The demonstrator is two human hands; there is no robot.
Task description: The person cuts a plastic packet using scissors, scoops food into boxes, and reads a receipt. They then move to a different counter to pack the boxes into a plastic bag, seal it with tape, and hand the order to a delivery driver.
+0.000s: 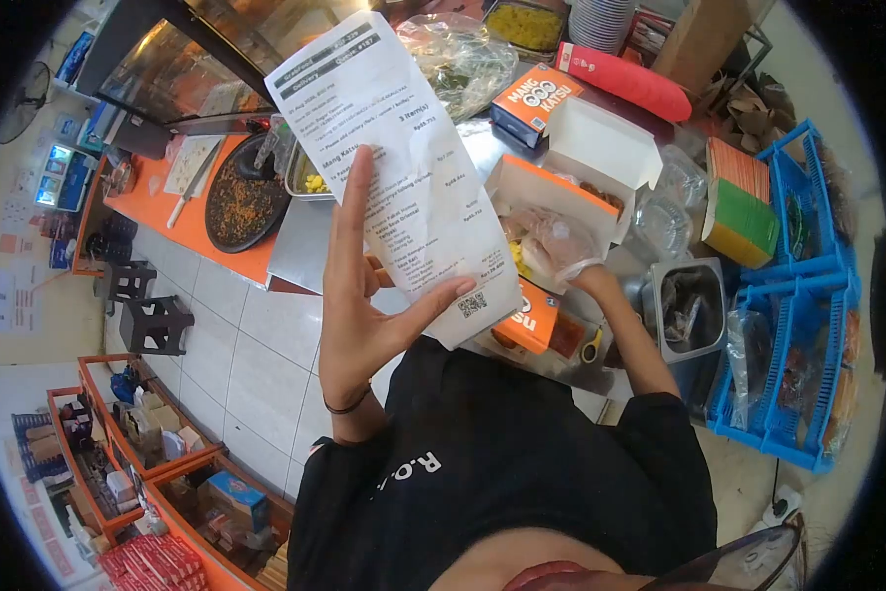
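Observation:
A long printed paper receipt [403, 182] is raised in front of me, pinched between the thumb and fingers of my left hand [359, 305]. Its text and QR code face me. My right hand [559, 246] wears a clear plastic glove and reaches into an open orange-and-white takeaway box [549, 185]. The gloved fingers are curled down beside some yellow food [518, 261]; what they grip, if anything, is hidden. Partly behind the receipt's lower end is another orange box [529, 317]. Yellow-handled scissors [591, 347] lie near my right forearm.
A closed orange box [536, 103] stands behind the open one. A metal container [686, 307] and blue plastic baskets [787, 364] are on the right. At left, a dark round pan [246, 202] of crumbs and a knife [189, 192] rest on an orange counter. Stools [155, 320] stand below.

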